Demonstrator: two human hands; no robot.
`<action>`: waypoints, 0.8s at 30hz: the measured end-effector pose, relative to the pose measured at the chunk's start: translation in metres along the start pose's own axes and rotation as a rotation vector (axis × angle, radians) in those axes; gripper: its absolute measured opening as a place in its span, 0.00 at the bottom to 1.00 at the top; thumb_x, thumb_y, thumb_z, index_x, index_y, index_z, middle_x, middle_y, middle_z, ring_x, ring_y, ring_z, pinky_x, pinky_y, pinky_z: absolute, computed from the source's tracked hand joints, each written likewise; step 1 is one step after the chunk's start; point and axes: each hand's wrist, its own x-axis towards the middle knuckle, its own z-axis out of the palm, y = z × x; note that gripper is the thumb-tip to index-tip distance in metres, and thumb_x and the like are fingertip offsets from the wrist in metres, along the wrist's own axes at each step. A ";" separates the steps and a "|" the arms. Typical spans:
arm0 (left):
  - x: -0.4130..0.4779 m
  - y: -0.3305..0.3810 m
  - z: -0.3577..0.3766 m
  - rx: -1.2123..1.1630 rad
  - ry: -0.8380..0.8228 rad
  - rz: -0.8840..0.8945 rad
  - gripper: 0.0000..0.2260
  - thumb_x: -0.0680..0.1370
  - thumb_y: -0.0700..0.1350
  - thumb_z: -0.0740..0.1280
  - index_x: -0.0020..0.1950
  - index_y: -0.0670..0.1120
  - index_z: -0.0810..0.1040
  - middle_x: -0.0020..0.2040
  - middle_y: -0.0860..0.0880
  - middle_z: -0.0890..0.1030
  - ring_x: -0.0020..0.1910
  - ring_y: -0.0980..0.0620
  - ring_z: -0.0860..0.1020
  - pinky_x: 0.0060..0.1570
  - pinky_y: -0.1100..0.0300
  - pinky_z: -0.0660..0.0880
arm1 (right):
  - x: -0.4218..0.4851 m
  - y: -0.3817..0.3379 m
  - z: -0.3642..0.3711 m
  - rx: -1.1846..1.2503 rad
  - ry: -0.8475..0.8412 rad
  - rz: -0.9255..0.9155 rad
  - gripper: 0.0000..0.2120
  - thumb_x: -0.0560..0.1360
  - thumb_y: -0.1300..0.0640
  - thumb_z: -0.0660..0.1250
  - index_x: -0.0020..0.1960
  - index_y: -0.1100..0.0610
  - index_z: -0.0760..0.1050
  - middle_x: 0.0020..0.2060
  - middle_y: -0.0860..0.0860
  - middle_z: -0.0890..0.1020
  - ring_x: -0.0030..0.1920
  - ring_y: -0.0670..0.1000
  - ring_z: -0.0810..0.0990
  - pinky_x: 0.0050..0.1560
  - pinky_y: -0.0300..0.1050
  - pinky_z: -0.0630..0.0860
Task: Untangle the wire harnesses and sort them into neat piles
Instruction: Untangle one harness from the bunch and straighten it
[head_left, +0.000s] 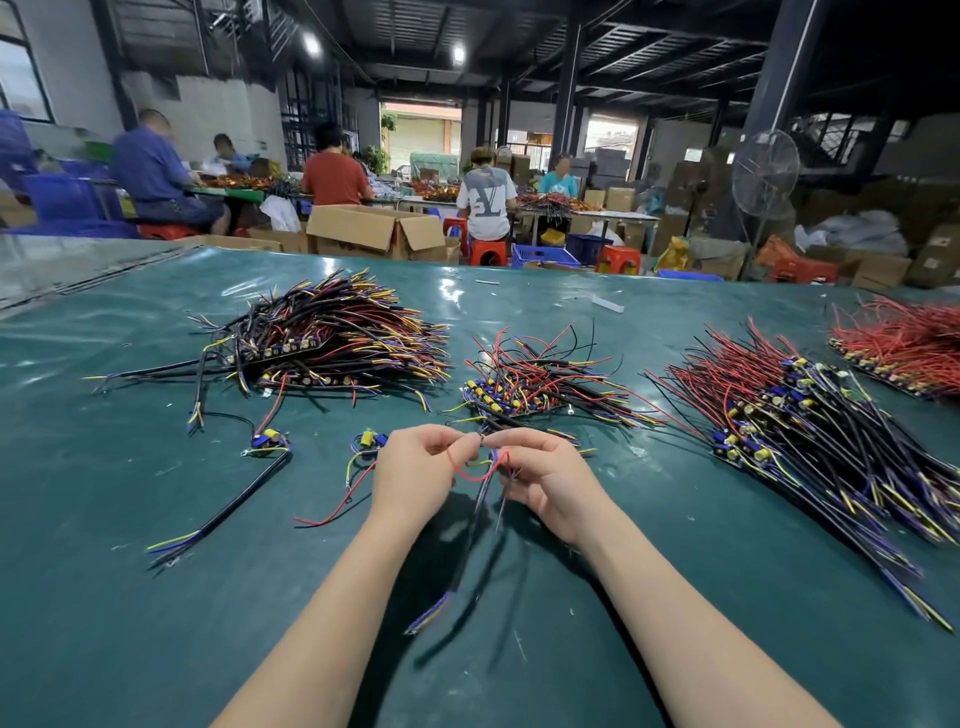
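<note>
Both hands, left (415, 467) and right (545, 480), pinch one harness (480, 470); three piles (810, 431) sorted, tangle (540, 379) remains.

1. The table cover (156, 597) was a smooth, glossy green sheet, plastic by its look, with lamp glare and shallow ripples.
2. The wires of the left pile (332, 332), the middle tangle (540, 379), the right pile (810, 431) and the red pile (909, 343) wore smooth, faintly shiny plastic insulation.
3. The held harness (475, 477) had a thin red wire with the same slick coating.
4. The cardboard boxes (363, 228) were matt brown.
5. The stools (488, 253) were shiny red plastic.
6. The fan (765, 174) had a metal wire guard.
</note>
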 end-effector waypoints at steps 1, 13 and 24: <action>-0.001 0.001 0.000 -0.025 -0.038 -0.006 0.07 0.72 0.47 0.72 0.34 0.50 0.80 0.35 0.48 0.83 0.38 0.50 0.80 0.41 0.57 0.75 | 0.000 0.000 -0.001 -0.025 0.017 -0.009 0.13 0.72 0.73 0.61 0.38 0.58 0.78 0.24 0.47 0.77 0.24 0.43 0.72 0.24 0.33 0.68; 0.003 -0.002 0.001 0.167 0.001 -0.051 0.08 0.73 0.48 0.69 0.33 0.51 0.77 0.33 0.49 0.82 0.36 0.50 0.77 0.44 0.56 0.73 | -0.002 -0.001 -0.001 -0.032 -0.090 -0.156 0.13 0.69 0.75 0.64 0.42 0.59 0.78 0.29 0.47 0.81 0.29 0.45 0.79 0.36 0.38 0.79; -0.002 0.000 0.003 0.056 -0.234 -0.110 0.05 0.74 0.44 0.69 0.48 0.47 0.82 0.37 0.47 0.82 0.41 0.48 0.80 0.50 0.55 0.76 | -0.002 -0.001 0.003 -0.143 0.232 -0.291 0.11 0.72 0.72 0.65 0.37 0.58 0.76 0.25 0.46 0.79 0.24 0.43 0.75 0.32 0.37 0.78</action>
